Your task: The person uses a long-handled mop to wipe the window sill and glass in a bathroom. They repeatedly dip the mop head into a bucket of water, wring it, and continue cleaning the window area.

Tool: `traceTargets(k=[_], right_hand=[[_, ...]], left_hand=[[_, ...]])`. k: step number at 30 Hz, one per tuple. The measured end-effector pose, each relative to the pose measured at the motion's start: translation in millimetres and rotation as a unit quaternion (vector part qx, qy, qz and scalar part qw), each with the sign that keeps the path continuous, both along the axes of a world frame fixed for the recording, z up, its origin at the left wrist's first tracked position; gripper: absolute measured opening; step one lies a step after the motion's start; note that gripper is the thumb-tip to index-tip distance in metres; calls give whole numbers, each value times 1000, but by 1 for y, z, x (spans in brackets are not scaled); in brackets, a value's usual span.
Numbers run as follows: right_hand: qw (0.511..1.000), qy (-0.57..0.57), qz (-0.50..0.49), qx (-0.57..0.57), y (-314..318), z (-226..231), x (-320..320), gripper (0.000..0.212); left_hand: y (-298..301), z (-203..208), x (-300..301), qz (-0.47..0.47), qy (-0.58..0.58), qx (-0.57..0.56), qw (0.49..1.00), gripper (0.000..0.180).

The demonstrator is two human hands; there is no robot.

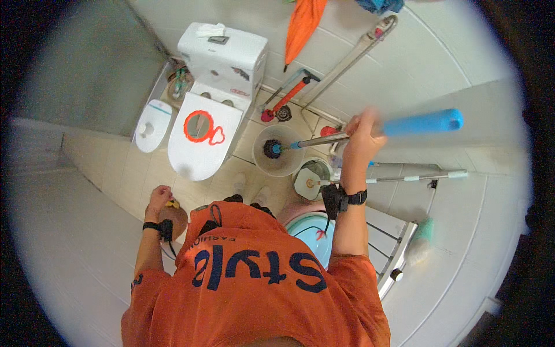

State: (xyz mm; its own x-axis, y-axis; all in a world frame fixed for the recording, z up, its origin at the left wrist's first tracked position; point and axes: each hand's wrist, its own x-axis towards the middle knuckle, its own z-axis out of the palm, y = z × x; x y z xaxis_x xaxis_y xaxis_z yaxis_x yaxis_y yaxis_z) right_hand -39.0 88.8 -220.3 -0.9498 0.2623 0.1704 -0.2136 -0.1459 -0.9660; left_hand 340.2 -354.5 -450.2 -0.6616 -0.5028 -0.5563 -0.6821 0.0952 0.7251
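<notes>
My right hand [363, 139], slightly blurred, is closed round the metal shaft of a long-handled brush [324, 139], just below its thick blue grip. The brush slants down to the left. Its blue collar and dark round head are inside a whitish round bucket [254, 155] on the floor. My left hand [160, 198] hangs low on the left with fingers curled and nothing visible in them. Beside it is a brownish round object [178, 222] with a yellow and black top, partly covered by my wrist.
A white toilet [199, 165] with an orange-rimmed lid decoration stands ahead left, beside a small white bin [153, 130]. Right of the bucket are another container [312, 179] and a light-blue basin [315, 228]. A metal rack [399, 254] stands right. An orange umbrella [305, 29] hangs ahead.
</notes>
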Motion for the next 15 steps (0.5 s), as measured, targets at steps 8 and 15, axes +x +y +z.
traceTargets(k=[8, 15], right_hand=[[938, 3, 201, 282, -128, -91, 31, 19], [870, 38, 448, 201, -183, -69, 68, 41]], left_hand=[[58, 230, -202, -99, 367, -52, 924, 32], [140, 346, -261, -219, 377, -97, 895, 23]])
